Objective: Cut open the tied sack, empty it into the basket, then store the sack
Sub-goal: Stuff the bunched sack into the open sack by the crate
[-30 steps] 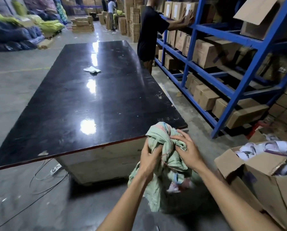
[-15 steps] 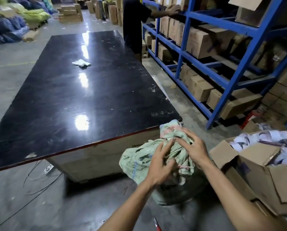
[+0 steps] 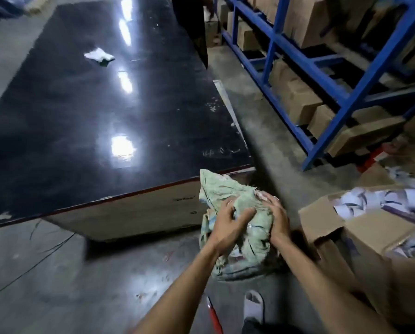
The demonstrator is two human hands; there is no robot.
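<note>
1. a crumpled pale green woven sack (image 3: 228,189), coarse and frayed with faint blue and pink markings, is bunched into a lumpy mass low over the grey concrete floor (image 3: 86,285), just beside the near right corner of the desk (image 3: 105,112).
2. the left hand (image 3: 228,225) presses on the sack's front with fingers curled into the cloth; the right hand (image 3: 277,219) cups its right side. both hands are clamped on the fabric, close together but not touching.
3. the desk has a glossy black top with scuffed edges, a thin red rim and a pale board side; a small white rag (image 3: 99,55) lies far up it.
4. an open brown cardboard box (image 3: 360,237) of crumpled white and purple cloth sits to the right.
5. a blue metal rack (image 3: 322,75) holds cardboard cartons.
6. a red-handled tool (image 3: 215,317) lies on the floor by a grey slipper (image 3: 252,307).
</note>
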